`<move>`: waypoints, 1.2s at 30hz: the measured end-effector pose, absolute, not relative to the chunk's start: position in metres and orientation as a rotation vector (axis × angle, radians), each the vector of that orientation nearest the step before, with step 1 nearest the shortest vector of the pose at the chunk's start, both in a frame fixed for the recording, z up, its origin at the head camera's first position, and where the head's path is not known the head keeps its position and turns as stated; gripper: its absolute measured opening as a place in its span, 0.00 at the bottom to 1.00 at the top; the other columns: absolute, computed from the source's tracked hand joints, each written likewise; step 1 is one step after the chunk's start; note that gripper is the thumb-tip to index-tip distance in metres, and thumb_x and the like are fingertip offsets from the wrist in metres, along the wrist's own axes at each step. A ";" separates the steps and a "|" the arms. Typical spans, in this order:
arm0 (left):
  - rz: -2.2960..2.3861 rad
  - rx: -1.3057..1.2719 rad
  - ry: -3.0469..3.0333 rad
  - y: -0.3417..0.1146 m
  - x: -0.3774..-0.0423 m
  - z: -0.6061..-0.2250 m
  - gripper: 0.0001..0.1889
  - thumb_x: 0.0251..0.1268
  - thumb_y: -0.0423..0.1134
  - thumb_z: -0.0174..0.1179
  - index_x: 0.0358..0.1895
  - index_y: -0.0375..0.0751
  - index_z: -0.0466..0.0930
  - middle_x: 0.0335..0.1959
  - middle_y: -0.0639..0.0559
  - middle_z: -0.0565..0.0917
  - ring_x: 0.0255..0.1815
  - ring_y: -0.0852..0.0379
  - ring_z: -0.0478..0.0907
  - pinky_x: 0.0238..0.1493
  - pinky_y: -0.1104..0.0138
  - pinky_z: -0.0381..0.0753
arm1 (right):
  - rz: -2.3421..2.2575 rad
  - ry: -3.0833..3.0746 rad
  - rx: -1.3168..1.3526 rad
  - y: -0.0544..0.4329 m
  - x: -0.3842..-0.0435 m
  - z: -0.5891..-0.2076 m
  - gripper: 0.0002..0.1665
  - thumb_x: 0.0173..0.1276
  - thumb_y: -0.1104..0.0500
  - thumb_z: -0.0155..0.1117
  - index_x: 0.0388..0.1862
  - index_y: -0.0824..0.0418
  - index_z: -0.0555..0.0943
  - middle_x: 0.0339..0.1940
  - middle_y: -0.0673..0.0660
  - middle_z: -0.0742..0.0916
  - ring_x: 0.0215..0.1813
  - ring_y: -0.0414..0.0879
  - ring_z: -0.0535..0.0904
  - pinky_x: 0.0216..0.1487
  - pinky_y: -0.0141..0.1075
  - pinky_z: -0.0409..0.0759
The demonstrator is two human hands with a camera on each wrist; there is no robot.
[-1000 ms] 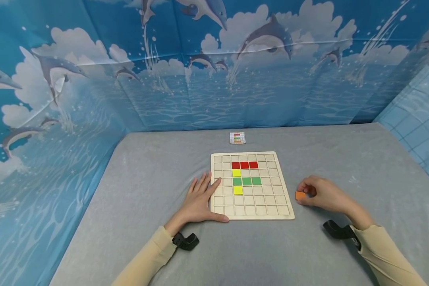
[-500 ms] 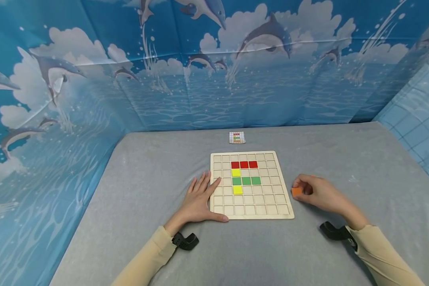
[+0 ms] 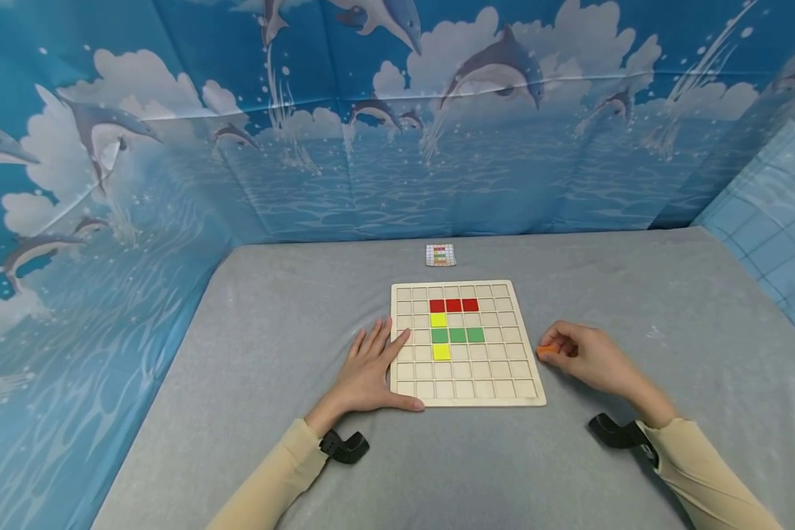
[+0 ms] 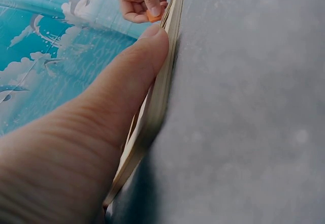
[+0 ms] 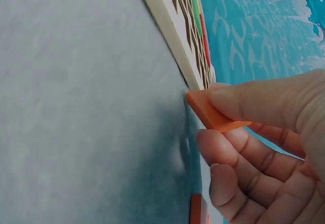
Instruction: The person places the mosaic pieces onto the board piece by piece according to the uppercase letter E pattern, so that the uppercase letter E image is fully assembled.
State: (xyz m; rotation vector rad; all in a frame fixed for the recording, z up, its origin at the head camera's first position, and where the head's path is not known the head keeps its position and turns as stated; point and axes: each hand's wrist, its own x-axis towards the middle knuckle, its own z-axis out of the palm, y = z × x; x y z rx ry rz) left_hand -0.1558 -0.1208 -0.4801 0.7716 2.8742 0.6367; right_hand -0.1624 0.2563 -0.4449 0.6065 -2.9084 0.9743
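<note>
A square wooden grid board [image 3: 503,372] lies on the grey cloth. Set in its cells are three red tiles [image 3: 453,305], three green tiles [image 3: 458,336] and two yellow tiles, one of them a yellow tile [image 3: 441,352] below the green row. My left hand [image 3: 364,379] rests spread over the board's left edge, its thumb [image 4: 137,56] along the near edge in the left wrist view. To the right of the board, my right hand [image 3: 592,361] pinches an orange tile [image 5: 205,109] between thumb and fingers, close by the board's right edge.
Behind the board lies a small printed card [image 3: 440,255] with a coloured grid pattern. An orange-red piece [image 5: 195,209] shows at the bottom of the right wrist view. A blue dolphin-print curtain [image 3: 384,184] hangs behind the table.
My right hand has moved a little left toward the board with the orange tile, which has turned from face-on to nearly edge-on. The left hand stays on the board.
</note>
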 end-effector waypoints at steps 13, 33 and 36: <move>0.631 0.784 2.874 -0.120 -0.156 -0.477 0.62 0.38 0.76 0.63 0.77 0.52 0.45 0.77 0.44 0.38 0.75 0.49 0.31 0.70 0.52 0.31 | 1.073 -2.764 0.649 0.227 -0.159 -0.446 0.11 0.56 0.61 0.74 0.30 0.54 0.77 0.22 0.44 0.78 0.23 0.38 0.73 0.23 0.31 0.72; 0.624 0.776 2.882 -0.119 -0.155 -0.477 0.62 0.37 0.77 0.61 0.77 0.52 0.46 0.77 0.44 0.39 0.75 0.50 0.31 0.70 0.53 0.30 | 1.172 -2.777 1.040 0.140 -0.162 -0.441 0.10 0.56 0.65 0.73 0.32 0.54 0.81 0.26 0.41 0.81 0.28 0.35 0.75 0.30 0.31 0.75; 0.631 0.768 2.877 -0.119 -0.155 -0.478 0.62 0.37 0.78 0.61 0.77 0.53 0.45 0.77 0.44 0.38 0.75 0.50 0.31 0.70 0.54 0.29 | 1.116 -2.775 1.047 0.136 -0.163 -0.442 0.09 0.56 0.63 0.73 0.30 0.51 0.81 0.25 0.38 0.81 0.28 0.33 0.75 0.30 0.32 0.74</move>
